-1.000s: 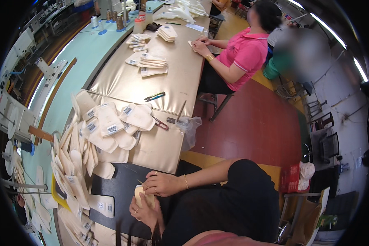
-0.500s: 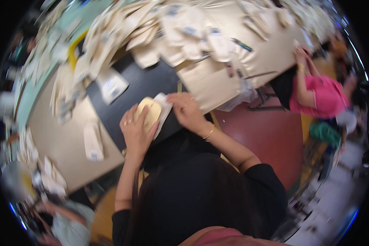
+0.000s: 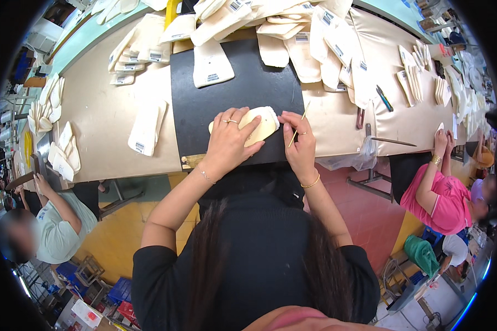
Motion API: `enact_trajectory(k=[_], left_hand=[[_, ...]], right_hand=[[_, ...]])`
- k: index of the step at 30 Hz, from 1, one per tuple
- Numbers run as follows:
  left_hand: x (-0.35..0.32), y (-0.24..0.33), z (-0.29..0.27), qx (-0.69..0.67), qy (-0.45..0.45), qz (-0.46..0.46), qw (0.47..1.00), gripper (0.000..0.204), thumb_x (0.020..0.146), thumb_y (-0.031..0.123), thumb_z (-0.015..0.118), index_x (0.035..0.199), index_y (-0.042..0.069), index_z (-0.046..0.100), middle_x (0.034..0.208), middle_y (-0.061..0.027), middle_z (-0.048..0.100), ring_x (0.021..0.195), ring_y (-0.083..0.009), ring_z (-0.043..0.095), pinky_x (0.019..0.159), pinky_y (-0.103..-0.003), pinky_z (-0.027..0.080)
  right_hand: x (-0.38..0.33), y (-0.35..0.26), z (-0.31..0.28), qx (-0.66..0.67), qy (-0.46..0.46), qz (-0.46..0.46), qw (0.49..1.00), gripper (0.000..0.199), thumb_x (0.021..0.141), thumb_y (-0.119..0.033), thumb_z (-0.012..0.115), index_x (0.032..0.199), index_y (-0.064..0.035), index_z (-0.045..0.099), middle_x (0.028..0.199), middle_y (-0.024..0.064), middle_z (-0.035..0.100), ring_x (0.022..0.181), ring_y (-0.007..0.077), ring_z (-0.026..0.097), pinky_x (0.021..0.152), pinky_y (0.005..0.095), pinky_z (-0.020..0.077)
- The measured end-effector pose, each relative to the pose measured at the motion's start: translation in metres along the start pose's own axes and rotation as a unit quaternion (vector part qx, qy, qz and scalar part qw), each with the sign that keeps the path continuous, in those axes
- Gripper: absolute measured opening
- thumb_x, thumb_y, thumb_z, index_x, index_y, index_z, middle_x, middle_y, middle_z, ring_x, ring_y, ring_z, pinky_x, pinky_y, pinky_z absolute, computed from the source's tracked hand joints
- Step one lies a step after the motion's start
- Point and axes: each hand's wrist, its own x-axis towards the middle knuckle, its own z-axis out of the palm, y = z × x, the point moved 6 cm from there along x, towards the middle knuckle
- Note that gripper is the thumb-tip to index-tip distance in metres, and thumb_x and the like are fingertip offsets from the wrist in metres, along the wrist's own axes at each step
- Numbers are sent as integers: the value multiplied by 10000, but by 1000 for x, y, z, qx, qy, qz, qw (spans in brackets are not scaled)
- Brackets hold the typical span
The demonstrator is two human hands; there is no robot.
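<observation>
Cream fabric piece [image 3: 258, 124], one rounded and oblong, lies flat on the single black mat [image 3: 232, 88] at the near edge of the long tan worktable [image 3: 105, 118]. Left hand [image 3: 229, 140] rests on top of it with fingers spread and pressed flat, covering its left half; two rings show on that hand and a thin bracelet on the wrist. Right hand [image 3: 299, 144] sits at the piece's right end, thumb and forefinger pinched together on one thin wooden stick [image 3: 299, 124] that slants up and away from the piece; a gold bangle circles that wrist.

One more cream piece with a label [image 3: 209, 63] lies alone on the upper part of the mat. One pair of stacked pieces [image 3: 146, 127] lies on the tan surface left of the mat. Heaps of similar labelled pieces [image 3: 315, 33] crowd the far side of the table, too overlapped to count. One blue pen [image 3: 384, 98] and one dark red tool [image 3: 360, 117] lie to the right, beside one clear plastic bag [image 3: 350, 160] hanging over the table edge.

Two other people sit nearby: one in a pink shirt [image 3: 444, 201] at the right, one in a pale green shirt [image 3: 58, 226] at the left.
</observation>
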Motion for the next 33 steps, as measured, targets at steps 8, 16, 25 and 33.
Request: enact_trajectory(k=[8,16,25,33], left_hand=[[-1,4,5,8,19,-2,1000,567,716,309,847,1228,118,696,1295,-152,586,1178,-342,536,1018,-476,408],[-1,2,7,11,13,-8,1000,570,721,313,845,1242,131,704,1294,-148,589,1188,-342,539,1025,-474,410],[0,6,5,21,7,-16,1000,559,725,301,843,1235,118,704,1285,-152,589,1186,-337,539,1018,-467,412],[3,12,4,51,-29,-38,998,556,748,290,838,1254,122,681,1287,-152,584,1195,-336,541,1034,-479,398]], right_hand=[[0,-2,0,-24,-18,-6,1000,172,1034,-49,547,1146,8,665,1104,152,705,1028,258,693,908,339,534],[3,8,-1,77,-54,99,991,336,1111,-161,448,1351,11,608,1118,151,713,1029,215,715,919,324,539],[18,0,-11,97,-6,56,994,317,1100,-188,496,1301,14,633,1039,129,708,910,181,707,841,290,535],[32,-5,7,32,-86,44,995,244,1038,-195,616,889,-7,668,750,98,676,722,224,674,664,335,510]])
